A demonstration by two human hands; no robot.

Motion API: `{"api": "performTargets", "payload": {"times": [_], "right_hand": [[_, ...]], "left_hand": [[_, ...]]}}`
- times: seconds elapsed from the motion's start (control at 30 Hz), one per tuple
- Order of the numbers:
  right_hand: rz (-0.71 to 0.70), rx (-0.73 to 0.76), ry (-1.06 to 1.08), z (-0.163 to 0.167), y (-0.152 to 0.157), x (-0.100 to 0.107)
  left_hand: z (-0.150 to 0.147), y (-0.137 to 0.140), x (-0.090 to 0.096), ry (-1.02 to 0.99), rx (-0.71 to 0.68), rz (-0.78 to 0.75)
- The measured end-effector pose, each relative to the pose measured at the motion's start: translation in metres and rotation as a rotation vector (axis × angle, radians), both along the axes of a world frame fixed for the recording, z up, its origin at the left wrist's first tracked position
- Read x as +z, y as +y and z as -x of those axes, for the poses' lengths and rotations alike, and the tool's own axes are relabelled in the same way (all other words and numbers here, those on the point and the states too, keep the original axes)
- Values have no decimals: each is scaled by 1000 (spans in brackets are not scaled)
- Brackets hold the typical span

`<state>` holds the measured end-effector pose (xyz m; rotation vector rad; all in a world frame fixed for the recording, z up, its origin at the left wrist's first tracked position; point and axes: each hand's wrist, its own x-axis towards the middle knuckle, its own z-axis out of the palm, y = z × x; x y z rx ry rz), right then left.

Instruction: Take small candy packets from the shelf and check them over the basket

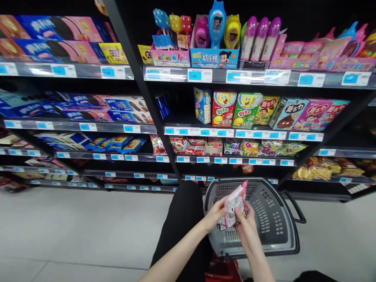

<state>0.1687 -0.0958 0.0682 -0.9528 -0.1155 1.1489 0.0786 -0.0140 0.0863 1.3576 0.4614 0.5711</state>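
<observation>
A pink and white snack packet [234,204] is held up in front of me, over the grey plastic shopping basket [289,231]. My left hand [216,213] grips its left edge, with fingers closed around the side. On the lower right side, my right hand [245,217] pinches the same packet between thumb and fingers. The packet looks tilted, its pink corner pointing up and to the right. Parts of its front are hidden behind my fingers. Beneath it, the basket's slotted inside shows on both sides of my hands.
Dark shelves rise ahead, holding cookie boxes [64,29], SpongeBob snack boxes [225,109], candy toys [217,23] and small candy bags [249,147]. Gold packets [329,168] lie on the right shelf. My black-trousered knee [183,211] is left of the basket. A black handle [296,207] juts out right.
</observation>
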Motion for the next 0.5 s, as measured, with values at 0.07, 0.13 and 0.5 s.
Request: {"api": "performTargets", "payload": {"times": [0.07, 0.13, 0.5], "right_hand": [[110, 26, -204, -12, -3, -5], [234, 141, -464, -32, -9, -9], [68, 108, -664, -76, -25, -39]], "left_hand": [[-4, -7, -9, -69, 46, 167], [-8, -8, -17, -95, 121, 313], [-8, 2, -45, -52, -39, 549]]}}
